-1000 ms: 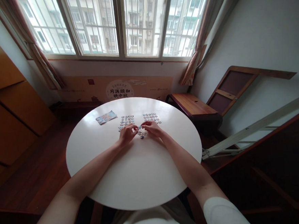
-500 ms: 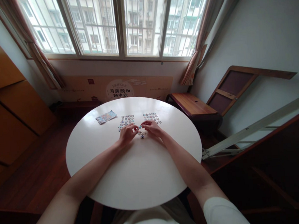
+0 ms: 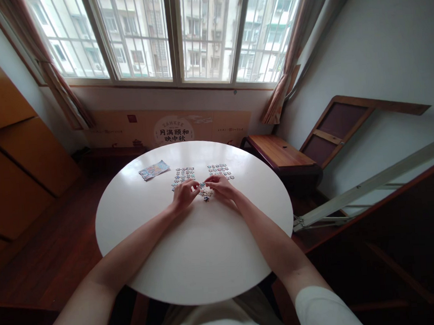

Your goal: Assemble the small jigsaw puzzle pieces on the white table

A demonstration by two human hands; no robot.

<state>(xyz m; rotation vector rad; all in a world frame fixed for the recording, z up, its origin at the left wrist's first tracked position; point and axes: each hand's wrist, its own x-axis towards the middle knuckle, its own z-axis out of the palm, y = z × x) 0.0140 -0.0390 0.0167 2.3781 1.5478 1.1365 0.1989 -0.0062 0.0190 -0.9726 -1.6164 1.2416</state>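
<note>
Both my hands meet over the far middle of a round white table [image 3: 208,252]. My left hand [image 3: 184,193] and my right hand [image 3: 222,186] are closed in a pinch, fingertips together on a small bluish jigsaw piece [image 3: 202,185]. Just below the fingertips lie a few joined pieces [image 3: 206,195]. Beyond my hands two patches of loose jigsaw pieces are spread out, one on the left [image 3: 183,174] and one on the right [image 3: 219,169].
A small picture card [image 3: 154,170] lies at the table's far left. A wooden bench [image 3: 279,152] and a leaning wooden frame [image 3: 342,124] stand to the right. A metal rail [image 3: 374,181] slants by the right wall. Cabinets [image 3: 12,162] line the left side, with windows behind.
</note>
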